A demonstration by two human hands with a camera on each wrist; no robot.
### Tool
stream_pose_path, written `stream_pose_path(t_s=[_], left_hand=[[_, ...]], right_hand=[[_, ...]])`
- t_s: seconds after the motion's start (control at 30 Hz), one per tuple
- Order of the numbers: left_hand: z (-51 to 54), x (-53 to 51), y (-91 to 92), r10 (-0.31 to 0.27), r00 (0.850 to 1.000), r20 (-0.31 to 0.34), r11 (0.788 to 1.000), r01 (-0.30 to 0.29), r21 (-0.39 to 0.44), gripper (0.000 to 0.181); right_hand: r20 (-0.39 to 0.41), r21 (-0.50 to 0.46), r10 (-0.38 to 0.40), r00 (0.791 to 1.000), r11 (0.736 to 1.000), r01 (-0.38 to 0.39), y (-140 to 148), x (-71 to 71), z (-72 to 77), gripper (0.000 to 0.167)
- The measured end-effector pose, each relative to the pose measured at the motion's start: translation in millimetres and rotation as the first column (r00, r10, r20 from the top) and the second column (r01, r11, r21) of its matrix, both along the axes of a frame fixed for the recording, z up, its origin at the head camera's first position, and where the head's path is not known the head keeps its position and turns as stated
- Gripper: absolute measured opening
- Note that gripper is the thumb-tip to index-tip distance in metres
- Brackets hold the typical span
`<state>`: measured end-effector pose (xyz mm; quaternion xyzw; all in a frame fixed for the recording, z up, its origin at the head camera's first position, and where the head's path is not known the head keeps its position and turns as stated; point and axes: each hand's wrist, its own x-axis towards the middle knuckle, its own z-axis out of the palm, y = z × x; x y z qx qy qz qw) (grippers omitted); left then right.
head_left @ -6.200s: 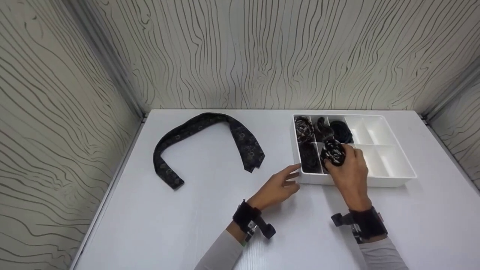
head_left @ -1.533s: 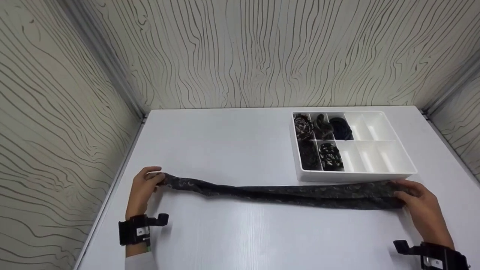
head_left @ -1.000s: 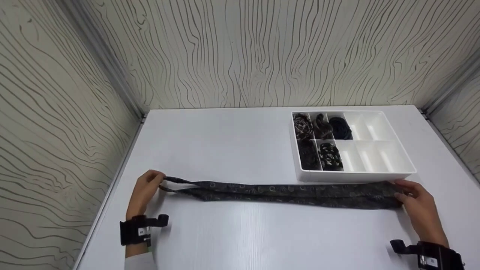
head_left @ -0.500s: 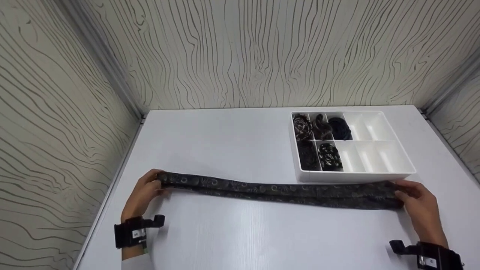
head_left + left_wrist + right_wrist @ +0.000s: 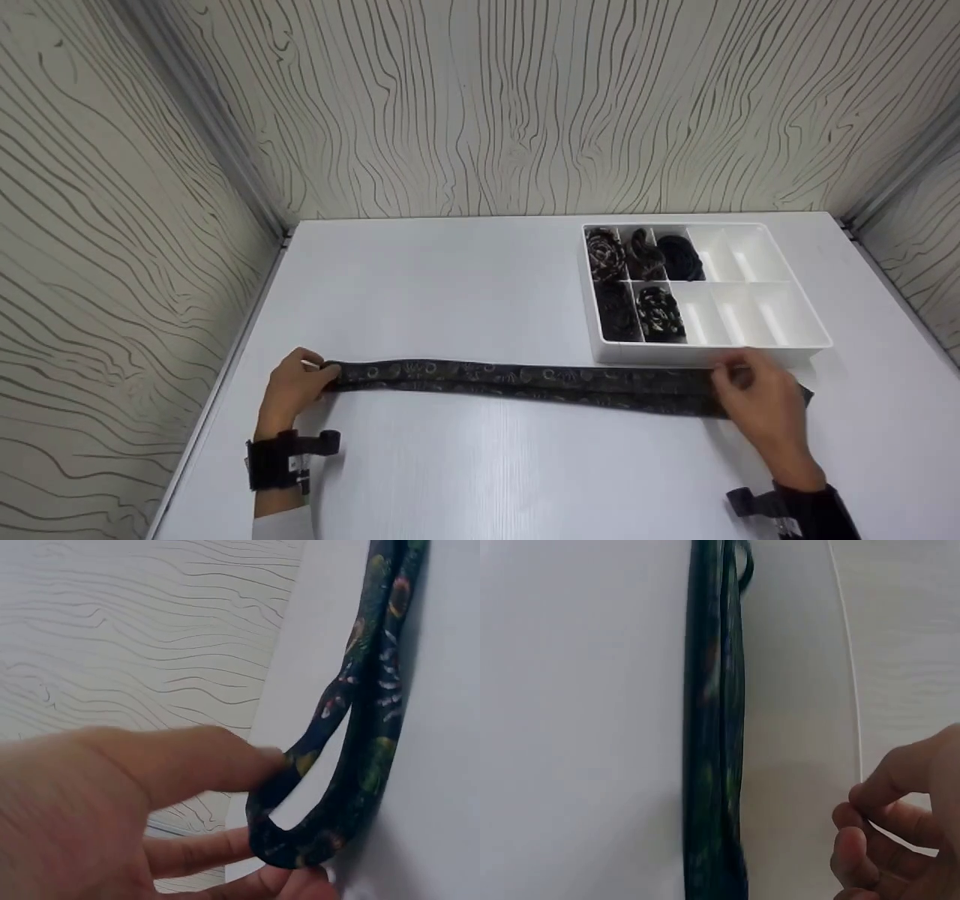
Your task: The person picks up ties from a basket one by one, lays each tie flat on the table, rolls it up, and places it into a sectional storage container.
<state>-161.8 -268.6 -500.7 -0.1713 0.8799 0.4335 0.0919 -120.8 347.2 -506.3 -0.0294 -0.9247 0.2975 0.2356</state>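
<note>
A dark floral necktie (image 5: 525, 379), folded in half lengthwise, stretches left to right along the table. My left hand (image 5: 296, 382) pinches its folded left end; the left wrist view shows the necktie's loop (image 5: 330, 817) between thumb and fingers. Over the right part of the necktie is my right hand (image 5: 765, 405), slightly blurred, and the tie's pointed end sticks out beyond it. In the right wrist view the right hand (image 5: 900, 825) has loosely curled fingers, thumb near the index tip, nothing between them, and stands apart from the necktie (image 5: 712, 727).
Behind the right half of the necktie stands a white divided box (image 5: 750, 349). Its left compartments hold several rolled neckties, among them a black-and-white one (image 5: 660, 313) and a navy one (image 5: 679, 257). Patterned panels (image 5: 480, 112) enclose the white table (image 5: 450, 292) at back and sides.
Earlier a rolled necktie went into the box; the floral one was then folded and stretched. Within the last half second my right hand let go of its right end and moved left.
</note>
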Motion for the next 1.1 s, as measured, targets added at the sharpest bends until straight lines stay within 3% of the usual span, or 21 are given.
stream_pose_path(t_s=[0.13,0.3,0.47,0.53,0.6,0.73,0.93,1.1], left_hand=[[0.6,2.4,3.6,0.017,1.000,-0.022,0.997,-0.018,-0.071,0.041],[-0.8,1.7,7.0,0.018,0.999,-0.041,0.997,-0.021,-0.070,0.039],[-2.8,-0.2,11.2,0.025,0.995,-0.100,0.993,-0.036,-0.113,0.028],[-3.7,-1.3,13.8,0.025,0.992,-0.122,0.989,-0.043,-0.144,0.025],[-4.8,-2.6,17.0,0.013,0.991,-0.136,0.984,-0.037,-0.175,0.023],[-5.3,-5.7,24.9,-0.025,0.989,-0.146,0.980,-0.005,-0.201,0.022],[-3.5,-5.2,33.6,-0.071,0.986,-0.152,0.983,0.044,-0.176,0.022],[-3.1,-4.4,35.1,-0.113,0.989,-0.095,0.971,0.089,-0.221,0.031]], right_hand=[[0.031,0.032,0.228,0.973,0.973,-0.229,-47.8,-7.8,2.5,0.019],[0.145,0.025,0.371,0.917,0.926,-0.378,-95.7,-22.1,1.1,0.021],[0.280,0.000,0.489,0.826,0.860,-0.510,-128.8,-35.0,-7.9,0.016],[0.335,0.012,0.518,0.787,0.833,-0.553,-137.6,-38.8,-12.2,0.021],[0.372,0.034,0.530,0.762,0.813,-0.581,-143.5,-41.4,-15.5,0.026],[0.406,0.048,0.519,0.752,0.810,-0.585,-148.4,-43.6,-19.6,0.027],[0.429,0.022,0.513,0.743,0.817,-0.577,-149.3,-42.8,-22.5,0.027],[0.430,0.009,0.510,0.745,0.823,-0.568,-148.9,-40.9,-22.8,0.027]])
